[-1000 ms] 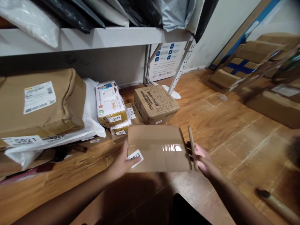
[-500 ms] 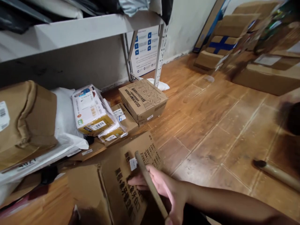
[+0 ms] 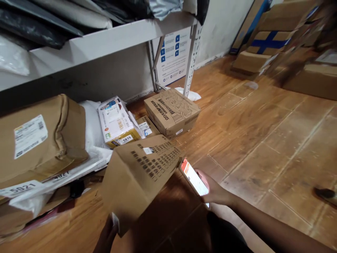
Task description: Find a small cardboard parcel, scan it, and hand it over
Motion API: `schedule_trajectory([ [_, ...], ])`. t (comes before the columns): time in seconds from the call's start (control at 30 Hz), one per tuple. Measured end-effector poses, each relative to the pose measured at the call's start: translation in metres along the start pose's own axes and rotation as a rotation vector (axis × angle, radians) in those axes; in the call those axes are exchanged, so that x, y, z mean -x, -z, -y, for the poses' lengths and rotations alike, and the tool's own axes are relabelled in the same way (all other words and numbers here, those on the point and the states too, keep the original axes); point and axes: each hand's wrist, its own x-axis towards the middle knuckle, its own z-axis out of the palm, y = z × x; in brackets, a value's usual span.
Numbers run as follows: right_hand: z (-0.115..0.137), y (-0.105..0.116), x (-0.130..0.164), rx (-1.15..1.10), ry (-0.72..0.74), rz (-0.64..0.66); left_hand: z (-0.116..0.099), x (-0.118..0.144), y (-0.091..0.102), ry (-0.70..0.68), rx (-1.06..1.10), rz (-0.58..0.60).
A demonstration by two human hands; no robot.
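Cardboard box (image 3: 139,175) tilted on wooden floor (image 3: 250,147), printed face up, low centre, just in front of parcel marked 5015 (image 3: 116,121); left hand (image 3: 106,236) grips its near bottom corner, fingers mostly hidden beneath; right hand (image 3: 214,191) wrapped round phone (image 3: 195,177), screen lit, just beside box's right edge; risk: one-corner hold likely weak, box may slip or tip onto parcels; phone may knock box edge or drop, hand being occupied.
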Motion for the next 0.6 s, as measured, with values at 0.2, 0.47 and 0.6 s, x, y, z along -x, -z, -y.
schedule_trajectory([
  [0.2,0.059,0.029,-0.001,-0.034,0.117,-0.220,-0.057,-0.022,-0.029,-0.197,0.208,0.267],
  [0.47,0.070,0.094,0.009,-0.097,-0.049,-0.495,-0.201,-0.015,-0.103,-0.546,0.245,0.354],
  [0.6,0.054,0.107,0.033,-0.137,-0.095,-0.516,-0.224,-0.002,-0.131,-0.668,0.197,0.143],
])
